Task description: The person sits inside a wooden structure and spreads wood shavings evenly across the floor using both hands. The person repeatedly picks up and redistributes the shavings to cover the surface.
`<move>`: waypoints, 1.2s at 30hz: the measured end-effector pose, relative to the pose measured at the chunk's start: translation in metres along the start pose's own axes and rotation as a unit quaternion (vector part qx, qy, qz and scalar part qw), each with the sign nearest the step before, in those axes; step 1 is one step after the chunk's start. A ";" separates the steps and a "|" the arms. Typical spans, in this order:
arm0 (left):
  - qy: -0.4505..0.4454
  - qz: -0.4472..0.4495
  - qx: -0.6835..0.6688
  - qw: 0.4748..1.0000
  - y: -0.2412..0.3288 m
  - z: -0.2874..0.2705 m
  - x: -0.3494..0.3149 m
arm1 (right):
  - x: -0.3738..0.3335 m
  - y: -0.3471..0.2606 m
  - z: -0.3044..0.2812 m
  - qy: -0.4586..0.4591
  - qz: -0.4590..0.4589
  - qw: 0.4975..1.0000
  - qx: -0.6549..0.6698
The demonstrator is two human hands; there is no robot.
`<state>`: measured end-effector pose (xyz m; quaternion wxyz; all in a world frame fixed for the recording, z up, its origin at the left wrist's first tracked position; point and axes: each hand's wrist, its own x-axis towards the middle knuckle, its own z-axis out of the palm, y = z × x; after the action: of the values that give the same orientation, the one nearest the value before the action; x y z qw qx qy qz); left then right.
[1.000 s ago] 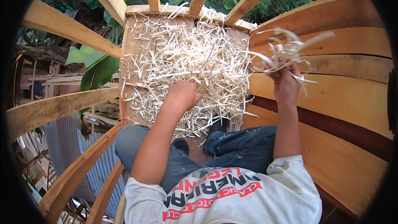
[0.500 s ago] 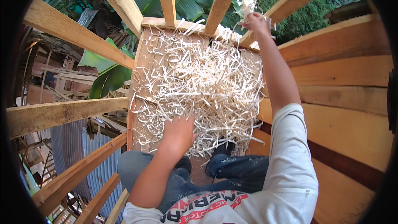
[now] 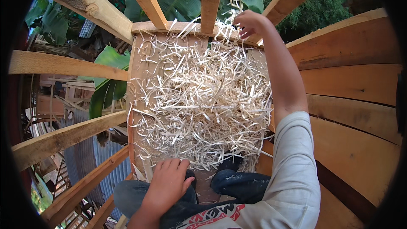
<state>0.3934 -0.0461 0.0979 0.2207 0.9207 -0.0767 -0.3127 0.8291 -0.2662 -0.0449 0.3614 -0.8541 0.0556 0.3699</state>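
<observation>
A thick, tangled layer of pale wood shavings (image 3: 212, 93) covers most of the wooden platform (image 3: 137, 63) before me. My right hand (image 3: 251, 23) is stretched out over the far edge, right of the middle, with its fingers bent and apart. Beside its fingertips, a loose bunch of shavings (image 3: 233, 12) hangs in front of the green leaves, and the hand does not appear to grip it. My left hand (image 3: 169, 180) lies palm down with fingers extended, over my left knee by the platform's near edge. Nothing shows in it.
Upright wooden posts (image 3: 210, 4) rise around the far and left sides. On the right stands a wall of planks (image 3: 347, 85). Banana leaves (image 3: 178, 0) grow beyond the far edge. Corrugated metal sheets (image 3: 85, 165) and scrap wood lie outside on the left. My foot (image 3: 230, 161) touches the shavings.
My right hand has moved slightly left and its fingers have loosened from the shavings. My left hand has drawn back from the pile toward my knee. The view has shifted a little.
</observation>
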 end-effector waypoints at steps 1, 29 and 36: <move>0.003 0.002 -0.006 1.000 -0.001 0.001 0.000 | -0.014 0.001 0.016 -0.044 -0.008 0.999 -0.019; 0.080 0.010 0.062 0.995 -0.035 -0.006 0.038 | -0.223 0.127 0.167 0.086 -0.162 0.966 -0.184; 0.215 0.075 -0.023 0.973 -0.029 -0.023 0.055 | -0.315 0.059 0.133 0.152 -0.136 0.973 0.106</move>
<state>0.4512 -0.0274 0.0706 0.2759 0.9527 -0.0893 -0.0912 0.5024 -0.2758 0.0712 0.4840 -0.8567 0.0325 0.1755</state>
